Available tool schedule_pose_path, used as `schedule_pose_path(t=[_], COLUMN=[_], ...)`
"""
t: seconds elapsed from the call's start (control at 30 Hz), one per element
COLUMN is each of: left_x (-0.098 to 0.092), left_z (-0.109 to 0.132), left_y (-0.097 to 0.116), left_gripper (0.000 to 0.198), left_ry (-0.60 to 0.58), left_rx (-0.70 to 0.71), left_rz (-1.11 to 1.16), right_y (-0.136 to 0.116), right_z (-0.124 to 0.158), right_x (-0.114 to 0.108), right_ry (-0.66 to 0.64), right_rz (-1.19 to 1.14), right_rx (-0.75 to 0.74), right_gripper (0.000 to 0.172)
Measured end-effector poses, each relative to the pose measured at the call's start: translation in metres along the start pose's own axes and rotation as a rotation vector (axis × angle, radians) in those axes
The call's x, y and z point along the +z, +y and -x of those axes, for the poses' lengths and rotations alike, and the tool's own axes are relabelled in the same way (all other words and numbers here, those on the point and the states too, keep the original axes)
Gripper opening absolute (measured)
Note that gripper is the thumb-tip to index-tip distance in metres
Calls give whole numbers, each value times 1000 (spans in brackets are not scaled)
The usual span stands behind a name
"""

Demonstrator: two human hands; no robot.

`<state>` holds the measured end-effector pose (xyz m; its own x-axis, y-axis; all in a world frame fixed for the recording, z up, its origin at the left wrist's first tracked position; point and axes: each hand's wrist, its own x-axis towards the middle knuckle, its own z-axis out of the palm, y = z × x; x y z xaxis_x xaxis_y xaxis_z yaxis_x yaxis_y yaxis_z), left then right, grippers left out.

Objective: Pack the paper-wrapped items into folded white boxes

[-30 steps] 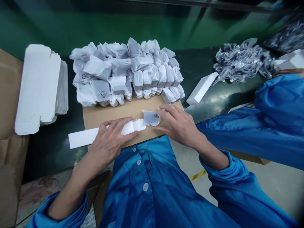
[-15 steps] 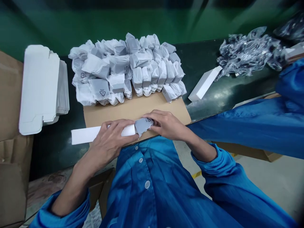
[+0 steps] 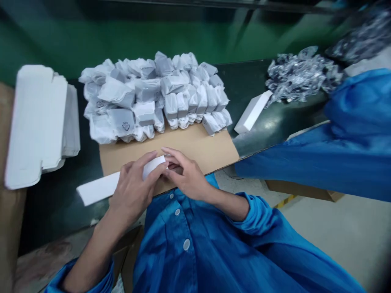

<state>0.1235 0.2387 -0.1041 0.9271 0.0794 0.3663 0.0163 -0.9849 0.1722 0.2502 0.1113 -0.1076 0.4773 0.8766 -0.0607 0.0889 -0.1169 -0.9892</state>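
Observation:
My left hand (image 3: 134, 183) is closed around a long, narrow white box (image 3: 99, 188), which lies tilted across the near edge of the cardboard sheet. At the box's right end, my right hand (image 3: 187, 175) curls its fingers against the end and touches the left fingertips. That end is mostly covered by the fingers, and no grey wrapped packet shows between the hands. Just beyond, a pile of small packets in whitish plastic bags (image 3: 146, 112) rests on the brown cardboard sheet (image 3: 195, 150).
Flat white folded cartons (image 3: 36, 126) are stacked at the left, beside a brown cardboard box (image 3: 9, 228). Another white box (image 3: 253, 112) lies on the dark green table (image 3: 281, 122), near crumpled clear plastic bags (image 3: 301, 77). A co-worker's blue sleeve (image 3: 305, 158) is at the right.
The grey wrapped packet between my hands has gone from sight at the box's right end. My right hand has moved left against the box, and the box tilts more. The view has shifted.

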Motion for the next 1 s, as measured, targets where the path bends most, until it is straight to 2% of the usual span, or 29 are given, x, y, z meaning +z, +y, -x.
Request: schedule_pose_path(t=[0.07,0.13,0.2,0.3,0.4,0.43,0.5,0.6,0.67,0.77,0.9,1.0], left_x=[-3,-10,-15,-7,21,33,56,85,99,113,118,116], left_z=[-3,-4,-4,-16,-59,-81,-130,-194,-216,-216,-197,-188], left_y=[12,25,38,62,95,107,130,154,164,178,191,190], left_gripper=[70,83,86,67,49,48,51,55,55,56,54,52], left_ry=[82,162,223,200,76,50,-15,-105,-122,-139,-151,-135], left_rx=[-18,-9,-3,-7,81,118,94,-6,-20,26,83,96], left_rz=[4,26,70,212,303,320,320,219,180,151,134,138], right_y=[-8,-23,-43,-62,-54,-47,-30,-8,5,29,60,69], right_z=[-6,0,20,53,55,48,30,9,8,23,48,55], right_x=[-16,-55,-115,-214,-293,-312,-335,-341,-332,-308,-279,-270], right_ry=[78,145,266,589,793,818,833,880,950,1022,989,949], right_rz=[-2,122,338,525,614,636,675,748,789,798,719,650], right_rx=[-30,-93,-138,-108,-31,-4,24,-1,-45,-92,-96,-102], right_gripper=[42,37,37,37,35,34,34,36,38,41,43,42])
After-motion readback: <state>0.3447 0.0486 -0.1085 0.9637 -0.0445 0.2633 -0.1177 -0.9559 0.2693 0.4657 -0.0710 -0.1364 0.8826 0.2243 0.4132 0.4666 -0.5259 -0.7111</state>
